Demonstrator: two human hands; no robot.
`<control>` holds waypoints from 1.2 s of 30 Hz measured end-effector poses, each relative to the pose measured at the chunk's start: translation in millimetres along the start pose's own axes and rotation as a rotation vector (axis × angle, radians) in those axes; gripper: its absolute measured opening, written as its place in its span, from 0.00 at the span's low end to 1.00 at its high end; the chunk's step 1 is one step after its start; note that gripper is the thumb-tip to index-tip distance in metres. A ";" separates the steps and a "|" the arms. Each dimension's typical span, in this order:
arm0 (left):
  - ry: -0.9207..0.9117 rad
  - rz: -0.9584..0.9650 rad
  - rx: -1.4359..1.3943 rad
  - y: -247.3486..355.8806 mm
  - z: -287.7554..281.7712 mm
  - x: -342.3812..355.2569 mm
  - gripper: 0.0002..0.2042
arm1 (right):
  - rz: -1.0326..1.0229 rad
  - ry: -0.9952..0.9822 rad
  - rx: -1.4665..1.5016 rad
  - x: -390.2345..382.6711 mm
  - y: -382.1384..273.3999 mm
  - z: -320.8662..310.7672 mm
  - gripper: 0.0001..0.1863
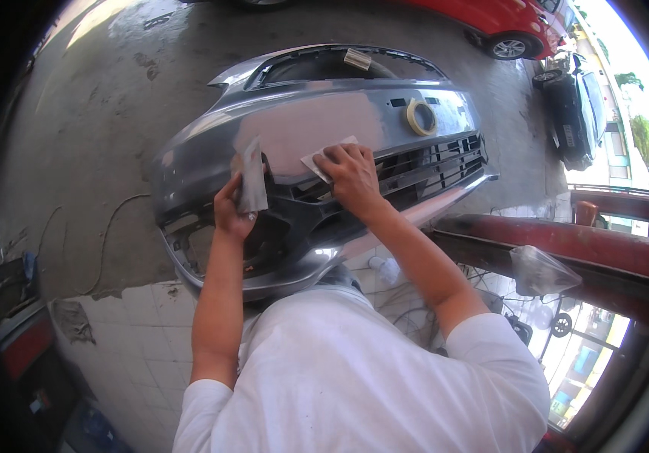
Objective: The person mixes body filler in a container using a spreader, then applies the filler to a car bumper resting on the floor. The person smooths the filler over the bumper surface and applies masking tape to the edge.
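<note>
A grey car bumper [222,128] with a broad dull pink patch [309,128] lies in front of me. My right hand [351,174] is closed over a pale, thin folded sheet [317,164], which looks like sandpaper, at the patch's lower edge beside the grille opening. Nearer the bumper's left side, my left hand [235,208] grips a flat, pale grey rectangular piece [253,177], tilted up on edge; its exact kind is unclear. A roll of tan tape [420,118] rests on the bumper to the right of the patch.
A small tan-grey block or folded piece [357,60] sits at the bumper's far opening. A red car [506,30] and a dark car [577,113] stand beyond. At right, a clear plastic cone shape [542,272] is by a red beam [521,230]. A hose [105,234] crosses the floor.
</note>
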State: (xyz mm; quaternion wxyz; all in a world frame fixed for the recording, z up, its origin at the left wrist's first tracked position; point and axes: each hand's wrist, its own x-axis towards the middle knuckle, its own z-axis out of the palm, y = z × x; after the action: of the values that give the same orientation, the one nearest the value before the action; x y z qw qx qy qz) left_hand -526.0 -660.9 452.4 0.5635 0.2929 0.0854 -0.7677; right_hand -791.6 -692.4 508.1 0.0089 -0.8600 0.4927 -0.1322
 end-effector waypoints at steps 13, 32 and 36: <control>-0.323 -0.032 0.004 3.0 -32.7 15.1 0.29 | 0.261 -0.061 -0.001 55.0 161.2 -19.6 0.27; 0.137 0.334 0.162 -13.8 -9.0 1.2 0.27 | 0.176 0.041 0.142 -80.2 47.8 -34.8 0.27; 0.120 0.538 0.432 -52.0 76.3 -51.9 0.21 | 0.186 0.294 0.577 -67.8 -8.6 -103.2 0.33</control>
State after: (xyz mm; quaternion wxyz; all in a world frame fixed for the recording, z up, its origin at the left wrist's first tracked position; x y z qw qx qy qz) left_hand -590.5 -635.5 532.6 0.6647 0.4621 -0.1262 -0.5733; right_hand -841.3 -618.5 594.0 0.1929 -0.7451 0.5073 -0.3877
